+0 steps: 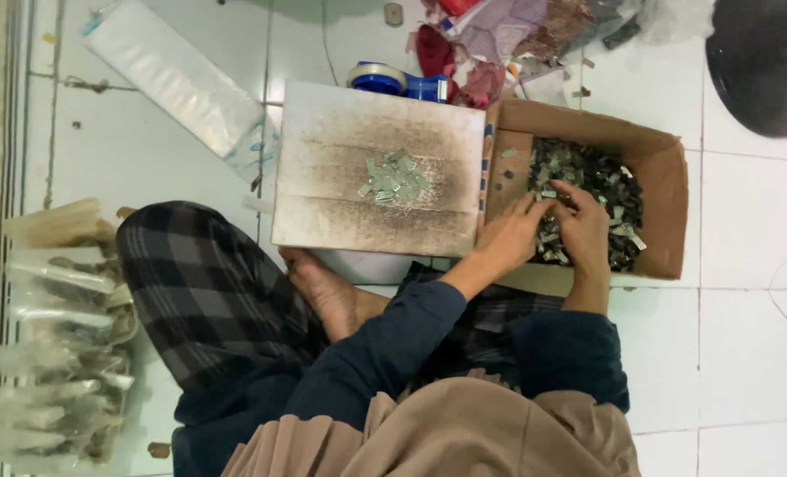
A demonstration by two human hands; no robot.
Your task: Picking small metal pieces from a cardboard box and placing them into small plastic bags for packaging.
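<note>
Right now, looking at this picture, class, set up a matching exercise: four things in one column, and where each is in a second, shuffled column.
Things:
1. small metal pieces in a heap
2. tape dispenser
3. both hands, left hand and right hand
4. filled clear bags

Places:
A. inside the cardboard box
B. stacked at the left edge, beside the checked trouser leg
C. on the stained board
D. on the floor behind the board

Pairs: 1-C, 2-D, 3-A, 4-B
</note>
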